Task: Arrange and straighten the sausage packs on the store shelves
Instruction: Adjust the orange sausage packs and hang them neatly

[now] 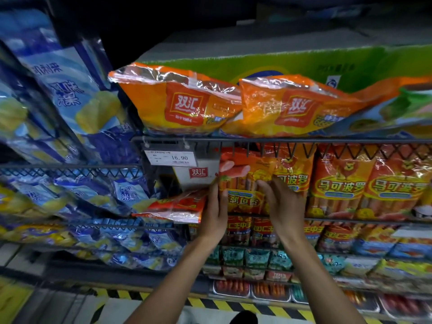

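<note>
I see both hands on 1 upright sausage pack at the left end of the middle wire shelf: left hand flat along its left edge, fingers straight; right hand pressing its front, fingers loosely spread.
</note>
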